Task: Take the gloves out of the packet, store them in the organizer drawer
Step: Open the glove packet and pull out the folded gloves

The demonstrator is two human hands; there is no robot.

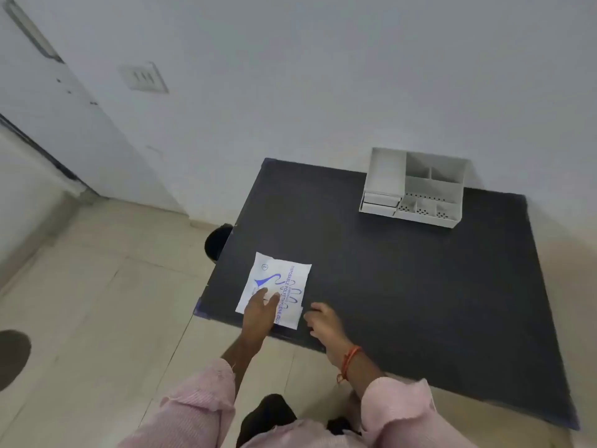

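A white glove packet [277,284] with blue print lies flat near the front left corner of the dark table [403,286]. My left hand [258,313] rests palm down on the packet's near end, fingers spread. Just right of the packet's near corner, my right hand [321,321] touches the table with its fingers curled, close to the packet's edge; nothing shows in its grip. The white organizer [415,187] stands at the table's far side against the wall, its small drawers [379,203] at the lower left front looking closed. No gloves are visible outside the packet.
A white wall runs behind the table, with a switch plate [143,77] on it. A door [48,101] stands at far left. A black round object [218,240] sits on the tiled floor by the table's left edge.
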